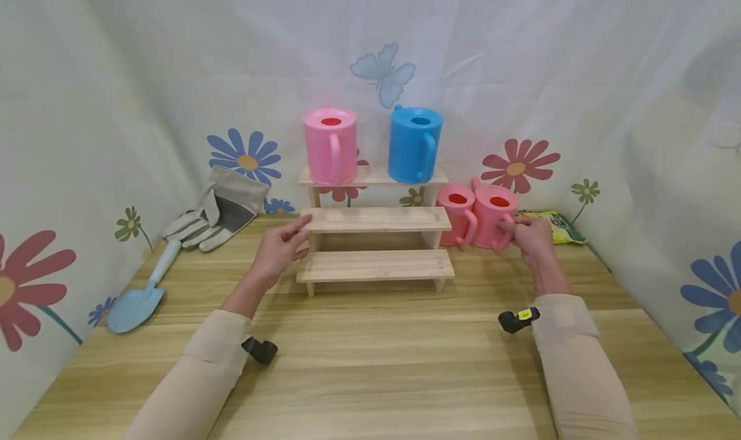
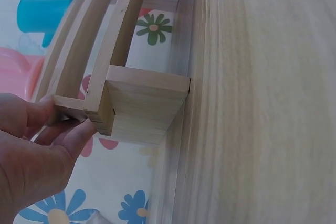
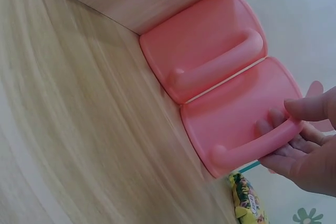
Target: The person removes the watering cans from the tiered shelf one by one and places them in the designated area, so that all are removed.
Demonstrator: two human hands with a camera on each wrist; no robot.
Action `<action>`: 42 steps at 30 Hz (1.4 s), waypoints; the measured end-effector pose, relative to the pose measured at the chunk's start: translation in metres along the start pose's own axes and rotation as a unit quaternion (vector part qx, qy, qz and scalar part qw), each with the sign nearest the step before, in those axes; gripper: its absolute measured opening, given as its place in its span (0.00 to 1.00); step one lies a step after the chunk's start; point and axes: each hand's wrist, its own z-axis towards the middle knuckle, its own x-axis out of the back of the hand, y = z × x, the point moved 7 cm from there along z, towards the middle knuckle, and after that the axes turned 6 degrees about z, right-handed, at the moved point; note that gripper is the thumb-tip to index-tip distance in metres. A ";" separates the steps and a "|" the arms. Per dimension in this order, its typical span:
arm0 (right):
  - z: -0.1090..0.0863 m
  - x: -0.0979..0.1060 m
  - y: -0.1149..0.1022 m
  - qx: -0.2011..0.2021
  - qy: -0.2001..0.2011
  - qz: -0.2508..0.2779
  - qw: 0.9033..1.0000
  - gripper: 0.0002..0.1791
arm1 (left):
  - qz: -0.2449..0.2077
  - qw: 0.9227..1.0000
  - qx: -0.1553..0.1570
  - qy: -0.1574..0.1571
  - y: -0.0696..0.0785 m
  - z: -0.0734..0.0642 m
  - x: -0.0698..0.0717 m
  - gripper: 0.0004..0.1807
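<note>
Right of the tiered pale-wood stand [image 1: 376,266], the outer pink plastic watering can [image 1: 487,220] stood left of the right hand [image 1: 534,237], whose fingers curled round its handle [image 3: 247,153]; the left hand [image 1: 276,252] pinched the middle step [image 1: 376,219].

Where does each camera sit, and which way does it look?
Head: worn on the person's head, looking forward and down at the wooden stand; left hand, right hand and both sleeves show.
Left wrist: on that wrist, looking past the left hand, its only hand in view, at the stand's end.
Right wrist: on that wrist, looking at two pink watering cans; only the right hand shows, holding a handle.
Shared: head and left wrist both see the blue can.
</note>
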 end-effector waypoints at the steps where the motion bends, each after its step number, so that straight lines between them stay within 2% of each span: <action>1: 0.000 0.000 0.000 0.004 0.003 -0.004 1.000 0.28 | 0.000 1.000 0.001 0.000 0.000 0.000 0.000 0.24; 6: -0.001 0.001 -0.001 0.013 0.001 -0.016 1.000 0.29 | 0.001 1.000 0.001 0.001 0.002 0.000 0.000 0.24; 9: -0.004 0.002 -0.001 0.005 -0.002 -0.036 0.999 0.34 | 0.003 1.000 0.002 0.003 0.002 0.000 0.000 0.24; 14: -0.014 0.012 -0.013 0.011 0.031 -0.077 0.997 0.41 | 0.004 1.000 0.007 0.005 0.001 0.000 0.000 0.24; 18: -0.025 0.017 -0.037 0.064 0.067 -0.091 0.992 0.37 | -0.001 1.000 -0.001 0.003 0.002 0.001 0.000 0.24; 21: -0.037 0.013 -0.057 0.099 0.076 -0.100 0.987 0.38 | 0.000 1.000 -0.005 0.000 0.003 0.001 -0.001 0.24; 23: -0.047 0.005 -0.070 0.118 0.071 -0.093 0.986 0.39 | 0.000 1.000 -0.002 0.002 0.002 0.001 0.000 0.24; 26: -0.063 -0.009 -0.091 0.172 0.060 -0.070 0.981 0.36 | 0.000 1.000 -0.001 0.004 0.002 0.001 -0.001 0.24; 30: -0.082 -0.030 -0.112 0.249 0.038 -0.017 0.968 0.28 | -0.005 1.000 0.000 -0.002 0.003 0.001 -0.004 0.24; 33: -0.089 -0.050 -0.124 0.287 0.013 0.011 0.958 0.26 | -0.004 1.000 0.002 -0.002 0.003 0.001 -0.005 0.24; 38: -0.089 -0.089 -0.147 0.328 -0.029 0.009 0.944 0.27 | 0.005 1.000 -0.002 0.006 0.003 0.000 -0.002 0.24; 42: -0.083 -0.108 -0.158 0.323 -0.036 -0.005 0.946 0.30 | 0.001 1.000 0.000 0.002 0.002 0.000 -0.002 0.24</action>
